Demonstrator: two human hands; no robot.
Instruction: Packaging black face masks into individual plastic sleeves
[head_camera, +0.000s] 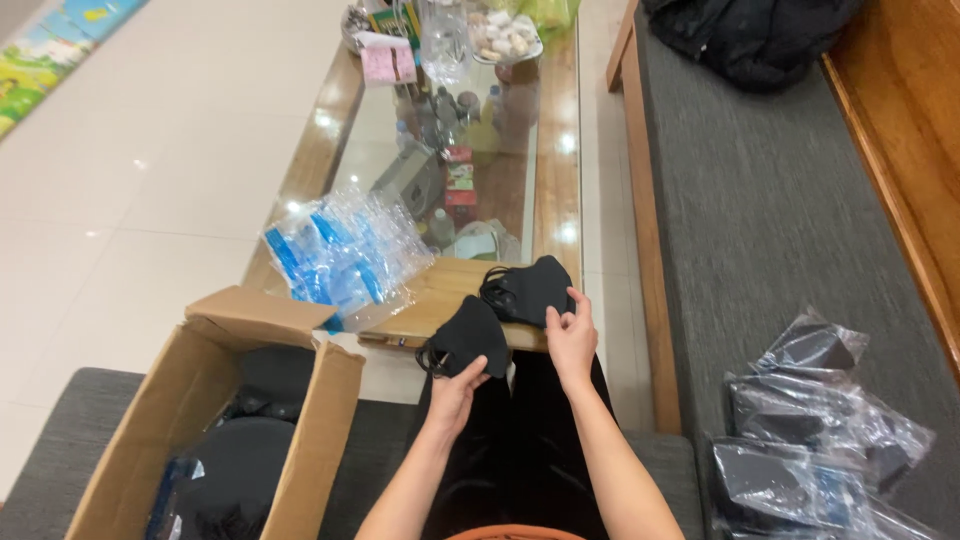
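Head view: a black mask (468, 338) is gripped by the left hand (455, 392) and pinched by the right hand (570, 338), just before the worktop (445, 290).

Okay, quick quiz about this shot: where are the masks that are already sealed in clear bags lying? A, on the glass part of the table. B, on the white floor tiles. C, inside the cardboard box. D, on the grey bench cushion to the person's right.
D: the bagged black masks lie in a loose heap on the grey bench cushion at the right, apart from the cardboard box on the left.
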